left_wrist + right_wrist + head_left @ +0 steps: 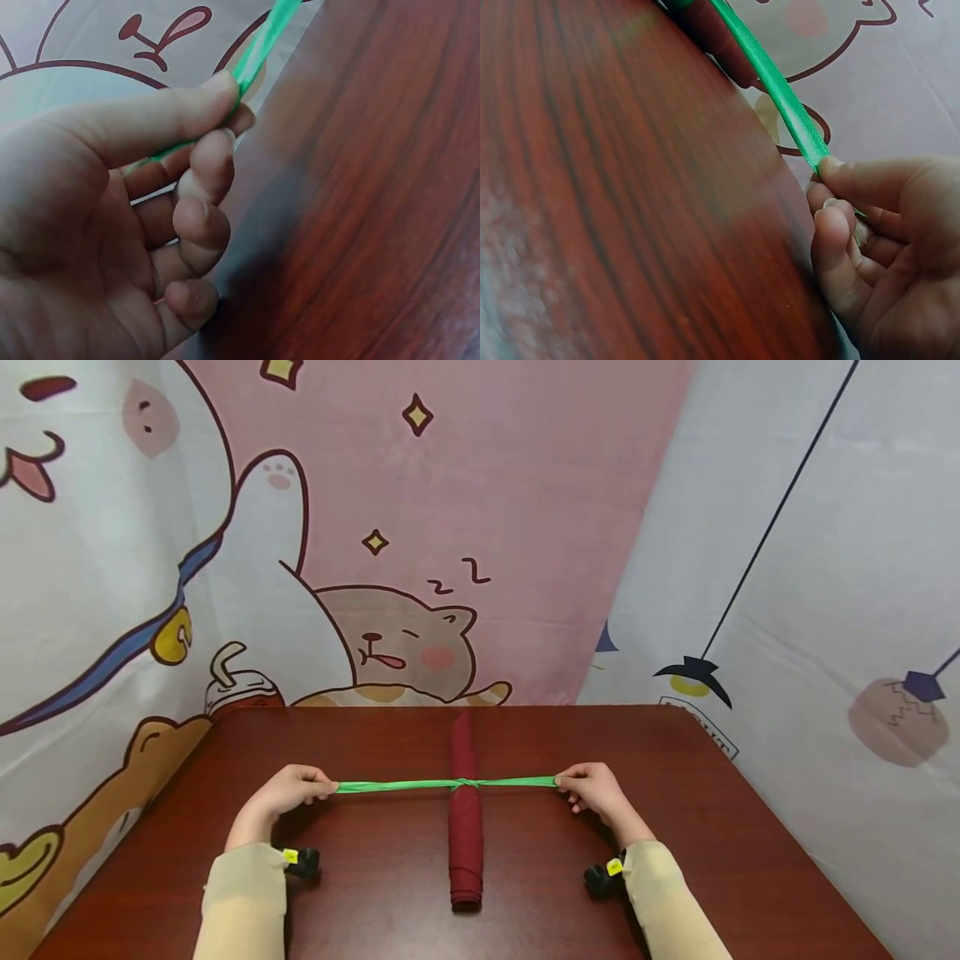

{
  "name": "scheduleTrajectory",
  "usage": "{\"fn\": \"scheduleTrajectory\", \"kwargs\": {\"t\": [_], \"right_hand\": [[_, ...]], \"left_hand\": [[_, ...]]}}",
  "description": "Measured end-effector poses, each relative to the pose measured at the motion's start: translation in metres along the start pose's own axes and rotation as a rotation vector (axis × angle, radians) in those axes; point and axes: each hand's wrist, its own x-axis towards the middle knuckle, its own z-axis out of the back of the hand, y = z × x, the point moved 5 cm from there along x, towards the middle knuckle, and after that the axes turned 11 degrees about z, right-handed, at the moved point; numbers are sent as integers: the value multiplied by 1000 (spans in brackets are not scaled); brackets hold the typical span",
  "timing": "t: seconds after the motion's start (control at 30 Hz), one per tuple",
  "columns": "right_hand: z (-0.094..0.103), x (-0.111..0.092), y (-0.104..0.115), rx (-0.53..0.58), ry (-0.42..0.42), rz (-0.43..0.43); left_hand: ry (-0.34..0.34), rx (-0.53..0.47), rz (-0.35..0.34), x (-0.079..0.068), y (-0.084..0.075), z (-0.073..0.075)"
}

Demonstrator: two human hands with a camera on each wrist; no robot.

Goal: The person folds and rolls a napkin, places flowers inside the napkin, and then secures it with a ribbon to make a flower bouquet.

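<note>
A dark red rolled cloth [466, 839] lies lengthwise on the table, pointing away from me. Around its middle goes a green ribbon [397, 786], crossed or knotted on top of the roll. My left hand [288, 797] pinches one end of the ribbon between thumb and forefinger; the left wrist view shows the green strip [259, 56] running up from the thumb tip. On the other side my right hand [596, 791] pinches the opposite end. Both halves stretch out taut and nearly level. In the right wrist view the ribbon [780, 94] leads back to the roll [718, 37].
The brown wooden table [360, 893] extends beneath both arms. Behind it hangs a cartoon-printed cloth backdrop [540, 527] reaching the far edge. Small black wrist cameras [303, 863] sit below each hand.
</note>
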Motion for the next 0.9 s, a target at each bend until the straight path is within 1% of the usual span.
{"fn": "scheduleTrajectory", "kwargs": {"t": [0.07, 0.17, 0.3, 0.37, 0.6, 0.9], "right_hand": [[1, 0, 1, -23, -7, 4], [2, 0, 2, -48, -16, 1], [2, -1, 0, -69, -27, -18], [2, -1, -1, -79, -30, -23], [2, -3, 0, -106, -42, -30], [2, -2, 0, -113, -70, -38]], "left_hand": [[4, 0, 15, 0, 2, 1], [5, -13, 67, 1, 7, 2], [10, -20, 94, 1, 12, 4], [13, -22, 82, 0, 13, 4], [-1, -35, 82, -5, 15, 7], [-20, -54, 88, -2, 16, 8]]}}
